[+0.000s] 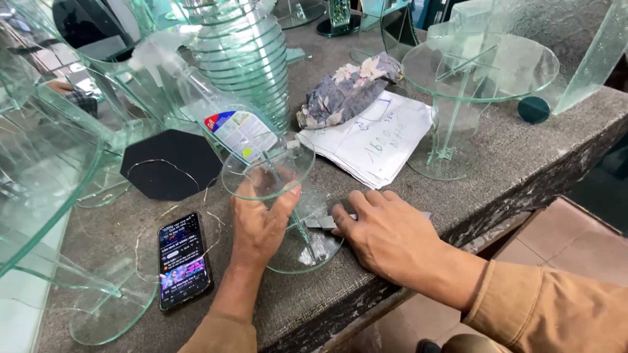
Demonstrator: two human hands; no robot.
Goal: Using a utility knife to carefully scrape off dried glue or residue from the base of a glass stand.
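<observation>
Item: small glass stand (pixel 288 196), two round discs joined by an upright stem, near the front edge of the grey stone counter (pixel 523 163), about midway along it.

Left hand (pixel 258 225): fingers spread flat against the upper disc, thumb hooked over its rim; it steadies the disc rather than closing round it.

Right hand (pixel 386 235): palm down beside the lower disc, fingertips pressing a small grey metal piece (pixel 320 222) at the foot of the stem. Whether anything is pinched beneath the fingers cannot be told.

Handling note (judgement): the stem looks thin and the joints small, so pressure is best kept light and even, the upper disc held level while the right hand works at the base.

Surrounding stock: phone (pixel 184 259) with lit screen, left of the stand near the front edge; black octagonal plate (pixel 171 163) behind it; clear spray bottle (pixel 216 111); tall stack of glass discs (pixel 248 59); folded papers (pixel 373 140) under a flowered cloth (pixel 347 91); larger glass stand (pixel 468 98) toward the right end; further glass pieces along the left edge.
</observation>
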